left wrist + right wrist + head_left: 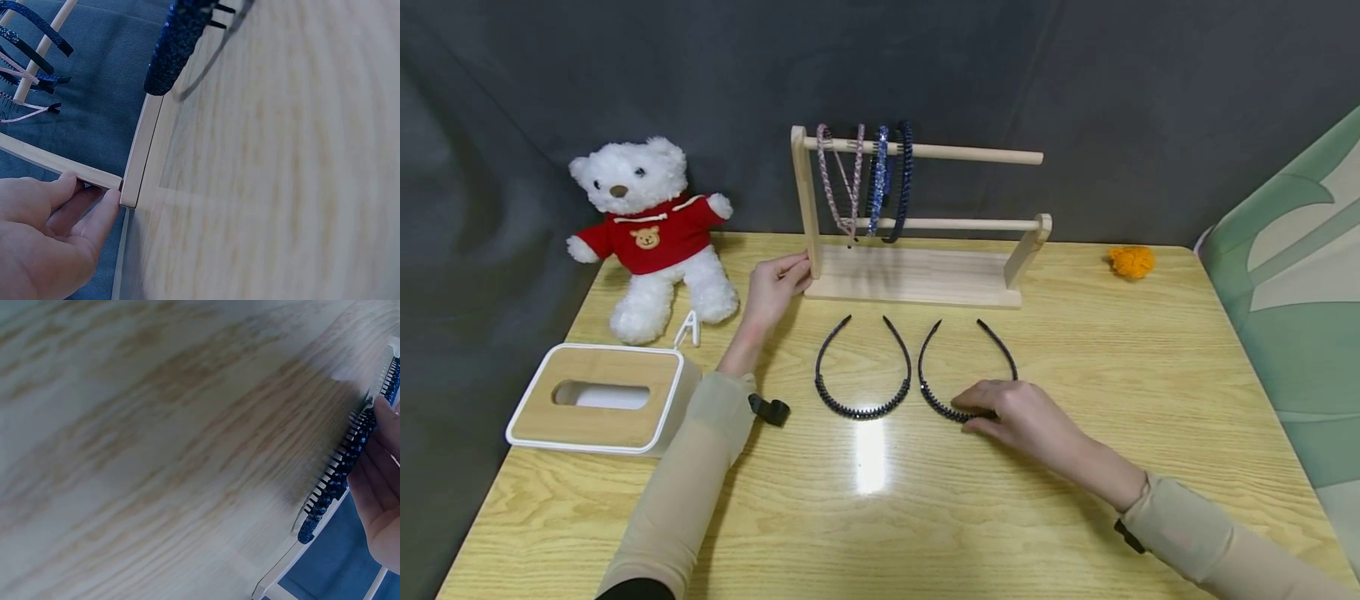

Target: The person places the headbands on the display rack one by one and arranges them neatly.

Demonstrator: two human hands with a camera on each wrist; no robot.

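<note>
A wooden headband rack stands at the back of the table, with several headbands on its upper bar: a pink one, a glittery blue one and a dark blue one. My left hand holds the foot of its left upright, thumb and fingertips against the wood in the left wrist view. Two dark toothed headbands lie on the table before the rack, ends pointing away. My right hand pinches the front curve of the right headband. The left headband lies untouched.
On the left sit a white teddy bear in a red top and a tissue box with a wooden lid. An orange pom-pom lies at the back right. A dark curtain hangs behind the table.
</note>
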